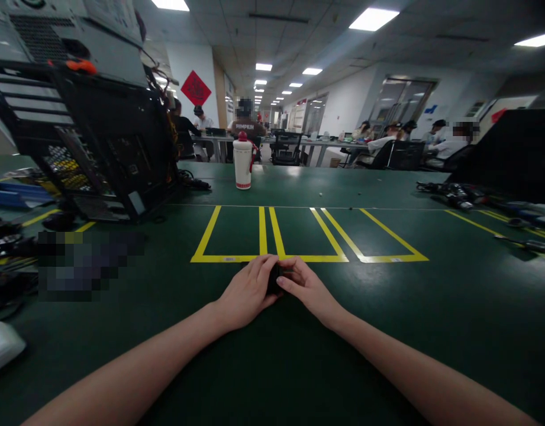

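A small black object (274, 279) rests at the middle of the green table, mostly covered by my fingers, so I cannot make out its kind. Over its left side my left hand (248, 290) is closed, back of the hand up. From the right, my right hand (308, 290) meets it with bent fingers and thumb closed on its edge. Both hands lie just in front of the yellow tape lines (314, 258) that mark boxes on the table.
An opened black computer case (107, 139) with cables stands at the left. Behind the tape is a white bottle (242, 163) with a red lid. Cables and small parts (454, 194) lie at the right, below a dark panel (512, 157). Several people sit at far desks.
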The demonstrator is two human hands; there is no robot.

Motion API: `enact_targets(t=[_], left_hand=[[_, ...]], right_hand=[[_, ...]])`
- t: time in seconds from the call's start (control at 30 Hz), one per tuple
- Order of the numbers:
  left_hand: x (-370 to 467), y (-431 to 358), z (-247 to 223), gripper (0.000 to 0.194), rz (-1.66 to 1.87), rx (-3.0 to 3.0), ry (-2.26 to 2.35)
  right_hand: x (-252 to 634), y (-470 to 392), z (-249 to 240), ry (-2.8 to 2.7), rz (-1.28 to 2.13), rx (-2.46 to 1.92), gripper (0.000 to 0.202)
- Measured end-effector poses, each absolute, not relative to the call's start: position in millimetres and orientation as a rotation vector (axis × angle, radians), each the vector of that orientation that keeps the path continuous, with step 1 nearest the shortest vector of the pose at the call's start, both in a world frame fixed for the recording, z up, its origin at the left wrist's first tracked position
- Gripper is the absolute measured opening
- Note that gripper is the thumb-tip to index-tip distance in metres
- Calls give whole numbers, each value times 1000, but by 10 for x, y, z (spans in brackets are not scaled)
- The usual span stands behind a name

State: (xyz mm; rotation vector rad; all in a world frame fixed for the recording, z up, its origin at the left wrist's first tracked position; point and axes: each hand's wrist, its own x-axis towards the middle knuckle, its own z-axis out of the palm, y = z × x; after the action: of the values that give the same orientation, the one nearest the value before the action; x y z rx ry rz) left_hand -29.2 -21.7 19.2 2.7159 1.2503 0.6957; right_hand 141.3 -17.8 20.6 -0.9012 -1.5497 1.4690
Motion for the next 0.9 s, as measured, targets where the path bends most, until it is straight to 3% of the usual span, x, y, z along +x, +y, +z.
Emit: enact_targets(t=[0.73, 0.9], left_hand=[[-332, -215, 189, 68, 722, 2734, 1269], [-328, -203, 185, 66, 752, 2744, 1254]], right_hand=[[1376, -178, 209, -1572, 1518, -880, 29], [1371, -171, 170, -1560, 1468, -929, 22]])
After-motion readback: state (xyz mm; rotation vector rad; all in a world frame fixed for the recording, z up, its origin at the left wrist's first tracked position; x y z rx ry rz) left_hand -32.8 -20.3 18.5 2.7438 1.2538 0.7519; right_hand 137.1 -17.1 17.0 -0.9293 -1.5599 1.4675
